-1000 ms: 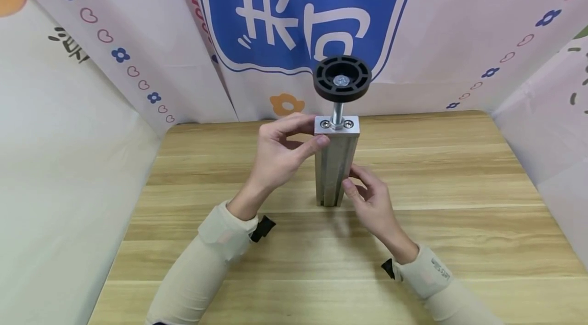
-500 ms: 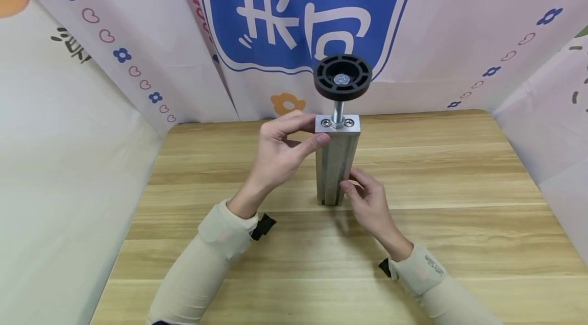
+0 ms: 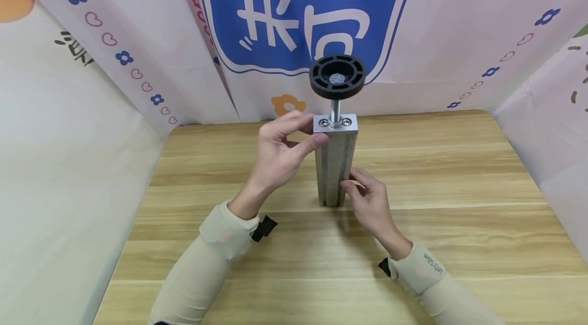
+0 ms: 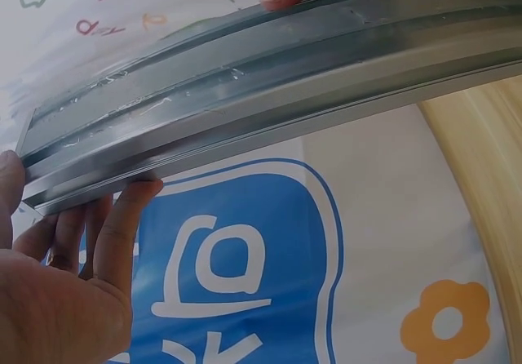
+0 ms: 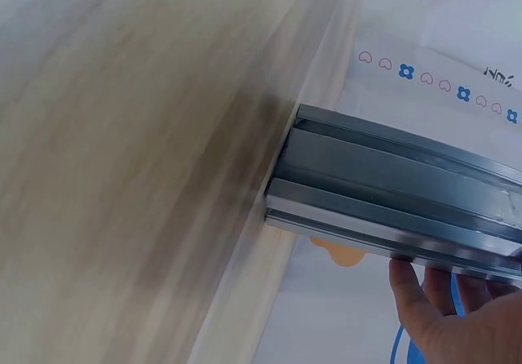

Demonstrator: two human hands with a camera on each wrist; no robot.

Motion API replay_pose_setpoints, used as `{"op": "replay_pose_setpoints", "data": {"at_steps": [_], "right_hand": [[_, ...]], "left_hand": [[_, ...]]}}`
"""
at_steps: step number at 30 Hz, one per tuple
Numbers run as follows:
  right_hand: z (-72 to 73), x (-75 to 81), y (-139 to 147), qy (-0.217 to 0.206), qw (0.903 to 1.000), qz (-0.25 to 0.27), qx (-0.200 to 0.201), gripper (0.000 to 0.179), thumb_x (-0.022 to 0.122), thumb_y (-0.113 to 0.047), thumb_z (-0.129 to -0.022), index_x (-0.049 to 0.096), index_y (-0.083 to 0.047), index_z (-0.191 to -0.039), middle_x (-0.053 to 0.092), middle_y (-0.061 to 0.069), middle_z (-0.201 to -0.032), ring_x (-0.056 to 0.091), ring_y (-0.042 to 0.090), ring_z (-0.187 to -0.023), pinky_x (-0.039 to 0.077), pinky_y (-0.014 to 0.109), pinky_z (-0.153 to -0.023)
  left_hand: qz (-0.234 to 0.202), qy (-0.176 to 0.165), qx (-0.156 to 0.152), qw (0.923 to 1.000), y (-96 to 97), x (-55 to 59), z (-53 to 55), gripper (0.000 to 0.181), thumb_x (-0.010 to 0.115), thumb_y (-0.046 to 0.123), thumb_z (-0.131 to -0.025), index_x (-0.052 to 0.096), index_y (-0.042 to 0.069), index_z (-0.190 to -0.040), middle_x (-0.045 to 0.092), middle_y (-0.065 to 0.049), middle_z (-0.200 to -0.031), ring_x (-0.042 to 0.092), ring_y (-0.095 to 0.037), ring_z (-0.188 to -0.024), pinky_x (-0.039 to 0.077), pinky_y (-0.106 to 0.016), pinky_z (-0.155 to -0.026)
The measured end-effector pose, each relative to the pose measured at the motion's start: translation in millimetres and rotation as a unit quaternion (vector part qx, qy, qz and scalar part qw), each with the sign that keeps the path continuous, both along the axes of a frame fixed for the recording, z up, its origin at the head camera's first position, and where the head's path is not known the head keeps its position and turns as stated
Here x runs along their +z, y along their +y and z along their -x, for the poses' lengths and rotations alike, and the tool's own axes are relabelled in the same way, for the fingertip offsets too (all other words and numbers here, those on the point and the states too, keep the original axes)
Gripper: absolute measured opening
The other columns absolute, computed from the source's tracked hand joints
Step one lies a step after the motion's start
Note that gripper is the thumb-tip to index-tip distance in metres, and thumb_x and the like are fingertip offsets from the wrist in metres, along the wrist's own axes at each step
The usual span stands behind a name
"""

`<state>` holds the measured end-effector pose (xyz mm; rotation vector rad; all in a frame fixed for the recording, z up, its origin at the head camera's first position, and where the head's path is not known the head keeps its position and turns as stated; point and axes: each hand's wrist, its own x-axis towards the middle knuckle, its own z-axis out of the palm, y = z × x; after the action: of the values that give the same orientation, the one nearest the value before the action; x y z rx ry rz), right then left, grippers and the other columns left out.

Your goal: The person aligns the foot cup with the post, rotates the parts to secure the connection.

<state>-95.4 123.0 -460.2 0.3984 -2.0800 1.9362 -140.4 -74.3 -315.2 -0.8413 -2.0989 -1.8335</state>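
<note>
A silver aluminium profile (image 3: 333,169) stands upright near the middle of the wooden table, its lower end meeting the tabletop in the right wrist view. Two screws fasten its end plate (image 3: 318,127). From the plate rises a metal stem carrying a round black levelling foot (image 3: 337,79). My left hand (image 3: 280,156) grips the profile's top end between thumb and fingers, as the left wrist view also shows. Lower down, on the right side, my right hand (image 3: 369,205) holds the profile with thumb in front and fingers behind. Long grooves (image 4: 269,74) run along the profile.
The wooden table (image 3: 459,223) extends all round the profile. Behind it hangs a printed cloth (image 3: 459,49) with a blue sign, hearts and flowers. White cloth (image 3: 69,172) borders the left side. Each wrist wears a strap with a small black camera mount (image 3: 263,228).
The profile's top and the black foot have shifted slightly left. My right hand has slid a little down along the profile over the last second; my left hand keeps its grip.
</note>
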Motion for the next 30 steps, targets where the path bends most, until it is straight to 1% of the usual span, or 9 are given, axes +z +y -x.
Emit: {"op": "replay_pose_setpoints", "data": {"at_steps": [5,9,11,14,16,17,21,26,30], "right_hand": [[-0.3,3.2,0.6,0.001,1.0000,-0.003,0.003,0.032,0.064,0.005,-0.099,0.067,0.012,-0.131,0.071,0.029,-0.128,0.068,0.001,-0.114,0.060,0.023,-0.097],[0.1,4.8,2.4,0.005,0.9999,-0.015,-0.002,0.033,0.064,0.005,-0.099,0.066,0.011,-0.131,0.071,0.029,-0.127,0.068,-0.001,-0.113,0.060,0.022,-0.096],[0.5,5.5,3.4,0.011,0.9996,-0.023,-0.008,0.034,0.065,0.005,-0.098,0.066,0.011,-0.132,0.071,0.030,-0.125,0.068,-0.002,-0.111,0.061,0.020,-0.094],[0.9,7.0,4.8,0.022,0.9989,-0.037,-0.016,0.034,0.066,0.005,-0.098,0.067,0.011,-0.131,0.072,0.030,-0.123,0.068,-0.004,-0.108,0.061,0.018,-0.092],[0.8,9.0,5.8,0.026,0.9986,-0.043,-0.019,0.033,0.066,0.006,-0.097,0.067,0.012,-0.130,0.073,0.030,-0.121,0.068,-0.004,-0.108,0.061,0.017,-0.092],[0.8,9.7,6.4,0.027,0.9985,-0.044,-0.020,0.033,0.066,0.005,-0.097,0.068,0.012,-0.129,0.073,0.030,-0.121,0.068,-0.004,-0.107,0.060,0.017,-0.092],[0.7,12.7,8.2,0.032,0.9980,-0.051,-0.021,0.031,0.067,0.006,-0.097,0.069,0.013,-0.127,0.074,0.030,-0.118,0.068,-0.003,-0.107,0.060,0.017,-0.094],[-0.2,14.8,10.8,0.040,0.9972,-0.061,-0.019,0.031,0.067,0.005,-0.097,0.069,0.012,-0.127,0.074,0.028,-0.117,0.068,-0.002,-0.107,0.059,0.017,-0.095],[-0.9,17.5,13.6,0.045,0.9963,-0.072,-0.018,0.031,0.066,0.004,-0.098,0.068,0.013,-0.127,0.075,0.027,-0.116,0.068,-0.002,-0.108,0.058,0.017,-0.098]], "left_hand": [[0.000,0.004,0.004,1.0000,-1.6,0.2,-0.3,0.028,0.078,-0.006,-0.089,0.076,-0.008,-0.116,0.072,-0.020,-0.098,0.069,-0.010,-0.090,0.067,-0.040,-0.066],[-0.016,0.010,0.001,0.9998,-3.5,-0.8,-0.5,0.030,0.079,-0.002,-0.090,0.074,-0.009,-0.119,0.072,-0.023,-0.098,0.069,-0.009,-0.089,0.067,-0.039,-0.065],[-0.029,0.016,-0.001,0.9995,-4.6,-1.9,-0.4,0.036,0.079,0.013,-0.093,0.073,-0.011,-0.119,0.071,-0.025,-0.098,0.068,-0.008,-0.089,0.067,-0.039,-0.064],[-0.043,0.024,0.000,0.9988,-5.4,-2.7,-0.4,0.058,0.078,0.039,-0.092,0.073,-0.012,-0.119,0.070,-0.025,-0.096,0.067,-0.007,-0.087,0.066,-0.036,-0.061],[-0.050,0.027,0.004,0.9984,-5.2,-2.4,-0.8,0.072,0.076,0.053,-0.088,0.073,-0.013,-0.117,0.070,-0.019,-0.094,0.067,-0.007,-0.086,0.066,-0.035,-0.061],[-0.052,0.026,0.006,0.9983,-4.9,-2.1,-1.2,0.074,0.075,0.055,-0.087,0.074,-0.013,-0.116,0.070,-0.016,-0.093,0.067,-0.007,-0.086,0.066,-0.033,-0.062],[-0.059,0.023,0.017,0.9979,-5.1,-1.9,-4.3,0.073,0.076,0.055,-0.087,0.074,-0.012,-0.115,0.069,0.000,-0.093,0.068,-0.008,-0.086,0.067,-0.032,-0.067],[-0.060,0.014,0.027,0.9977,-5.6,-2.3,-7.8,0.072,0.075,0.055,-0.088,0.074,-0.012,-0.116,0.068,0.009,-0.094,0.069,-0.007,-0.088,0.067,-0.033,-0.071],[-0.070,0.009,0.029,0.9971,-5.8,-2.3,-9.1,0.070,0.076,0.051,-0.088,0.073,-0.012,-0.118,0.068,0.012,-0.094,0.069,-0.006,-0.088,0.067,-0.034,-0.073]]}}
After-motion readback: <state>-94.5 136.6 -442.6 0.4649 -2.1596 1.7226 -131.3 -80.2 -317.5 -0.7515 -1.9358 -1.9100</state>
